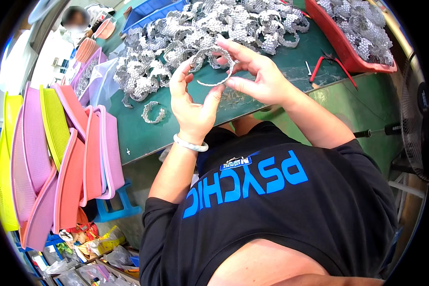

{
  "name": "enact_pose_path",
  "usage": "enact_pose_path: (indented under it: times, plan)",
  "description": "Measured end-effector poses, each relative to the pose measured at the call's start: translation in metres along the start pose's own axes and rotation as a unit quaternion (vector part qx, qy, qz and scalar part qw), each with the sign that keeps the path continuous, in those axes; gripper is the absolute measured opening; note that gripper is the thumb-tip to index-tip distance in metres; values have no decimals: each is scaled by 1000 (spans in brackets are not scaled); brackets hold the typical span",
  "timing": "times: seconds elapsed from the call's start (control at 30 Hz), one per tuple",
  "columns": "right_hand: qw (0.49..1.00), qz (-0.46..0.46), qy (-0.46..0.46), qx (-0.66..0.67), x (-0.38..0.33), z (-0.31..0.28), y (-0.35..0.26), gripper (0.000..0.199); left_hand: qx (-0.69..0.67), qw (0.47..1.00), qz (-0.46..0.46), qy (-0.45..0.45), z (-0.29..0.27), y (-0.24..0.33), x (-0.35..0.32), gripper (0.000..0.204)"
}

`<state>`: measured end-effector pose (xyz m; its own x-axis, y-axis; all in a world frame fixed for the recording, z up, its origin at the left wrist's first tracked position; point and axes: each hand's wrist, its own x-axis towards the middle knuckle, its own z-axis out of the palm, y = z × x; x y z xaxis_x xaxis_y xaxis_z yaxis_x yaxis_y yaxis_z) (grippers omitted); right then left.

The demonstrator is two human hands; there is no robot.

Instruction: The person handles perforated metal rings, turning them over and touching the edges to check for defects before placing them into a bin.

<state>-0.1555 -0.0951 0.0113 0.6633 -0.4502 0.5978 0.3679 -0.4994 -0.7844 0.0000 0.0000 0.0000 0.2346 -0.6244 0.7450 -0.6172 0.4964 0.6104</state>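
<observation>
Above the near edge of the green table, my two hands hold up a curved silver band of scaly, mesh-like texture, bent into an open ring. My left hand grips its left side, thumb pointing up toward it. On the other side, my right hand pinches the band between thumb and fingers. A single similar silver ring lies on the table left of my left wrist. Just beyond both hands spreads a large heap of silver bands.
A red tray of silver pieces stands at far right, with red-handled pliers near it. A blue bin sits at the back. Stacked plastic baskets, a blue stool and a person are left; a fan is right.
</observation>
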Motion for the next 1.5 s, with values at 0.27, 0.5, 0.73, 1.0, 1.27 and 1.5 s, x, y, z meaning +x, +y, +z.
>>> enact_pose_path:
  times: [0.27,0.5,0.73,1.0,1.27,1.5]
  plan:
    - [983,122,26,136,3,-1,-2,57,-175,968,-176,28,12,12,3,60]
    - [979,141,39,141,1,1,-2,54,-233,945,-228,22,11,19,5,58]
    - [979,154,42,128,2,3,-3,53,-265,928,-260,20,8,19,3,55]
    - [979,143,66,132,3,8,0,59,-293,912,-288,20,4,23,4,48]
    - [976,157,59,137,4,10,-3,57,-317,900,-297,33,3,23,3,48]
    - [974,178,77,116,5,8,-5,53,-238,943,-225,53,5,13,1,56]
